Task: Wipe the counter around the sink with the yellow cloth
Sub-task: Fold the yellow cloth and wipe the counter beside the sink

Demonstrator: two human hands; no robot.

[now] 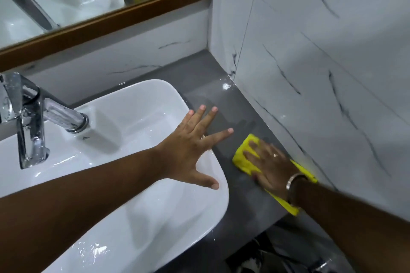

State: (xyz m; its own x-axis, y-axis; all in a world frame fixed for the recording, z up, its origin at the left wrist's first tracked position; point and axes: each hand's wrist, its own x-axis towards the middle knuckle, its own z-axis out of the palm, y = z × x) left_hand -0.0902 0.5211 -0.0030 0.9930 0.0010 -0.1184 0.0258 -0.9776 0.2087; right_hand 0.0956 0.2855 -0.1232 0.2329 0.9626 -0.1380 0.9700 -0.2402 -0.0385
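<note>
The yellow cloth (241,157) lies flat on the grey counter (213,95), in the strip between the white sink (133,122) and the marble wall. My right hand (266,162) presses down on the cloth with fingers spread; a ring and a metal bangle show on it. Part of the cloth sticks out behind the wrist. My left hand (193,146) hovers or rests over the sink's right rim, fingers wide apart and holding nothing, its fingertips reaching over the counter.
A chrome tap (33,117) stands at the sink's left back. White marble tiles (321,73) close the counter on the right and behind. A wood-framed mirror (106,22) hangs above. The counter's front edge drops off at lower right.
</note>
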